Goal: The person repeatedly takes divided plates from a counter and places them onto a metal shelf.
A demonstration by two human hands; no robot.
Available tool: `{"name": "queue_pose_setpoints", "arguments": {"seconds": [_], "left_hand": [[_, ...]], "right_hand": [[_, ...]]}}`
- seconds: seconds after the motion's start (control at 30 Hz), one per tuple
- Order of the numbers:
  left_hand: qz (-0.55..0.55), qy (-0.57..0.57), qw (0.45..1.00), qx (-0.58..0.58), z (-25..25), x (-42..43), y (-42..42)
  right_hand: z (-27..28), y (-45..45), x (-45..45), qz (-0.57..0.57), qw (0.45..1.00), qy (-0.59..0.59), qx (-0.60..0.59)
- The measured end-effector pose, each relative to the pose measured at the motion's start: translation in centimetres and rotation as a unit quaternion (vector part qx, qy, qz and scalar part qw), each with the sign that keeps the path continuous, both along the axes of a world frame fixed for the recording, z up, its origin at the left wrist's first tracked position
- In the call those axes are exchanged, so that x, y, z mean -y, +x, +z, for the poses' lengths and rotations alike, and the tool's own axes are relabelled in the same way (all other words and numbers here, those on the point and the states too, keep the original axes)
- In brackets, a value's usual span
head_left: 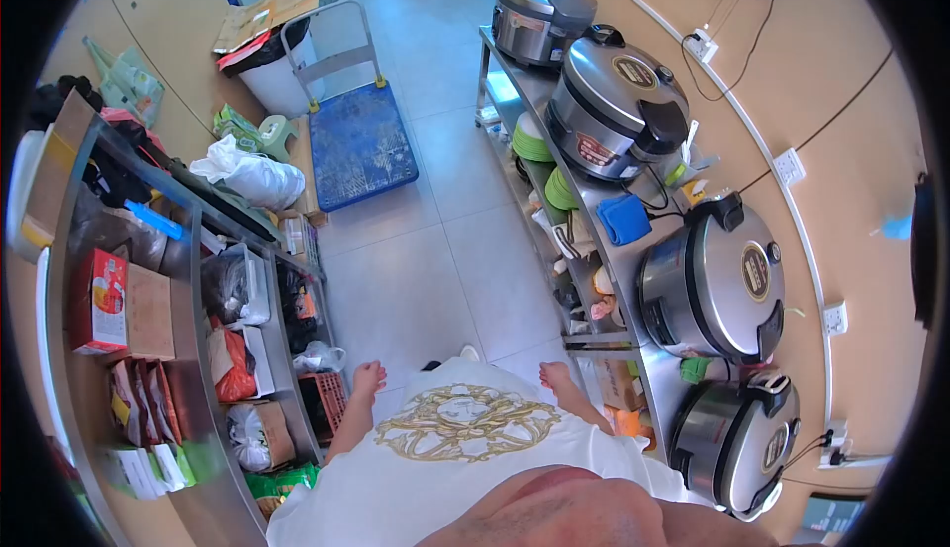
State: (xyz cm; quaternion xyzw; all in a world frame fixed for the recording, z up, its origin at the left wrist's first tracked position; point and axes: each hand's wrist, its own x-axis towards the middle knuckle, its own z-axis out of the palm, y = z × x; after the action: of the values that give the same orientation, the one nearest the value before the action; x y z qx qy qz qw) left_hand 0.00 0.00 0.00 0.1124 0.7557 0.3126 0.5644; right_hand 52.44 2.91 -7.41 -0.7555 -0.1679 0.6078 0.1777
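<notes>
a white shirt printed with gold scrollwork (465, 421) spreads closest. beside it hangs the left hand (368, 379), its grip loosely open, fingers slightly bent; on the other side hangs the right hand (554, 377), its grip likewise slack and open. nearest the left hand, a red plastic basket with lattice walls (332, 401) sits low in the grey metal shelving (185, 319), near a crumpled whitish plastic bag (320, 357). nearest the right hand is a brown cardboard box (616, 379) under the stainless-steel counter (665, 383). along the counter stand four round silver-and-black cookers (717, 280). farther off, a scuffed blue flat-bed trolley (362, 141) stands on pale floor tiles (396, 270).
</notes>
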Motion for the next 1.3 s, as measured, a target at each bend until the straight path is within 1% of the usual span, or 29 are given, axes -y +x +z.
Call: {"name": "queue_pose_setpoints", "arguments": {"seconds": [0.07, 0.1, 0.13, 0.17, 0.2, 0.27, 0.3, 0.4, 0.47, 0.5, 0.53, 0.57, 0.6, 0.63, 0.67, 0.7, 0.73, 0.8, 0.87, 0.9, 0.97, 1.0, 1.07, 1.13, 1.2, 1.23, 1.27, 1.3], "left_hand": [[-0.007, -0.026, 1.0, 0.002, -1.1, 2.9, -0.6], [-0.021, -0.035, 0.999, 0.003, -3.2, 1.7, -0.4], [-0.184, -0.027, 0.98, -0.066, -6.0, 2.8, -1.5], [-0.441, 0.003, 0.87, -0.22, -9.9, 3.7, -2.3], [-0.62, 0.059, 0.693, -0.364, -11.6, 4.0, -2.4], [-0.557, -0.02, 0.774, -0.3, -11.0, 4.7, -3.4], [-0.539, -0.042, 0.791, -0.286, -10.5, 4.1, -3.7], [-0.538, -0.048, 0.795, -0.278, -9.6, -0.1, -5.1], [-0.555, -0.021, 0.78, -0.287, -9.4, -4.6, -6.8], [-0.566, -0.002, 0.77, -0.294, -9.2, -7.2, -7.7], [-0.586, 0.03, 0.747, -0.312, -8.9, -9.9, -8.8], [-0.614, 0.076, 0.709, -0.337, -8.3, -13.1, -9.9], [-0.641, 0.129, 0.66, -0.37, -7.9, -16.5, -11.0], [-0.644, 0.145, 0.652, -0.374, -7.4, -20.4, -12.0], [-0.629, 0.145, 0.677, -0.354, -6.1, -24.2, -12.9], [-0.434, 0.027, 0.892, -0.125, -5.6, -27.9, -13.3], [-0.102, -0.058, 0.993, 0.031, -5.1, -31.8, -13.8], [-0.101, -0.018, 0.995, 0.003, -3.3, -38.5, -14.7], [-0.109, 0.009, 0.994, -0.011, -1.6, -43.8, -15.8], [-0.117, 0.016, 0.993, -0.01, -0.6, -46.1, -16.2], [-0.126, 0.02, 0.992, -0.011, -0.2, -48.9, -16.7], [-0.126, 0.018, 0.992, -0.014, 0.0, -49.9, -17.0], [-0.13, -0.004, 0.991, -0.007, -0.4, -51.0, -17.7], [-0.138, -0.037, 0.99, 0.012, -2.1, -50.3, -18.7], [-0.193, -0.064, 0.977, 0.061, -6.9, -48.9, -20.4], [-0.507, 0.014, 0.858, -0.079, -11.8, -47.4, -21.8], [-0.697, 0.133, 0.648, -0.276, -12.4, -47.0, -21.6], [-0.699, 0.097, 0.642, -0.301, -12.6, -45.4, -21.8]], "right_hand": [[1.5, 0.0, 0.1, 0.006, 1.0, -0.003, 0.025], [2.8, 1.8, -4.5, -0.015, 0.999, 0.004, 0.045], [3.3, 1.1, -5.4, -0.037, 0.998, 0.007, 0.047], [3.7, 0.5, -5.7, -0.06, 0.997, 0.006, 0.049], [3.8, 0.0, -6.0, -0.053, 0.997, -0.011, 0.054], [3.8, -0.3, -7.1, -0.043, 0.996, -0.041, 0.069], [3.4, -0.6, -7.7, -0.06, 0.995, -0.041, 0.074], [1.1, -1.8, -8.7, -0.105, 0.99, -0.046, 0.08], [0.3, -3.1, -9.3, -0.116, 0.989, -0.059, 0.068], [-0.3, -3.7, -9.5, -0.045, 0.995, -0.04, 0.079], [-0.6, -4.4, -9.7, 0.028, 0.995, -0.02, 0.09], [-0.3, -5.4, -11.0, 0.045, 0.996, -0.007, 0.083], [0.4, -6.5, -12.5, 0.062, 0.995, 0.006, 0.075], [1.3, -8.3, -13.7, 0.023, 0.999, 0.008, 0.047], [1.4, -9.6, -14.8, 0.007, 0.999, 0.023, 0.034], [1.8, -11.0, -16.1, -0.009, 0.999, 0.037, 0.02], [1.9, -12.2, -17.8, -0.002, 0.998, 0.065, 0.02], [3.2, -14.7, -22.6, -0.04, 0.997, 0.06, 0.022], [7.2, -17.4, -27.9, -0.128, 0.991, -0.013, 0.02], [6.7, -18.1, -29.7, -0.139, 0.99, 0.005, 0.011], [3.3, -18.3, -32.4, -0.156, 0.987, 0.038, -0.003], [3.2, -18.3, -33.4, -0.166, 0.985, 0.044, -0.002], [5.1, -19.5, -36.0, -0.186, 0.981, 0.057, -0.003], [5.0, -19.8, -37.4, -0.179, 0.983, 0.041, -0.011], [4.7, -19.5, -38.2, -0.182, 0.983, 0.011, -0.006], [4.6, -19.1, -38.4, -0.186, 0.982, -0.012, 0.004], [4.4, -19.0, -38.8, -0.19, 0.981, -0.036, 0.011], [3.8, -18.7, -39.1, -0.195, 0.979, -0.05, 0.019]]}}
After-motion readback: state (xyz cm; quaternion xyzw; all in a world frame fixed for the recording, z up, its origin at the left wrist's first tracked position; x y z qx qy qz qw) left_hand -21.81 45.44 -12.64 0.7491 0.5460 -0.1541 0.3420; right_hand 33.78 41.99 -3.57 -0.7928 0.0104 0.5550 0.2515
